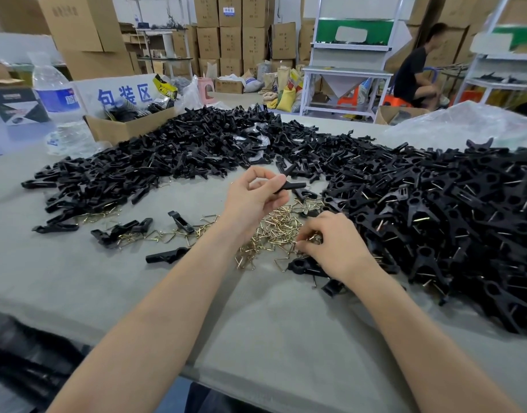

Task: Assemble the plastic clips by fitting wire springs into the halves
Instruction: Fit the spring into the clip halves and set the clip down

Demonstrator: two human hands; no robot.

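a black plastic clip half [290, 182] is pinched in the left hand [253, 198] above the grey table [256, 317]. nearer and to the right, the right hand [335, 244] curls its fingers into the scattered brass wire springs [274, 231]; whether it grips one cannot be told.

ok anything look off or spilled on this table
Nothing looks damaged. Wire springs lie scattered loose by the right hand, some among lone clip halves further left, and clear plastic scraps sit in the far pile.
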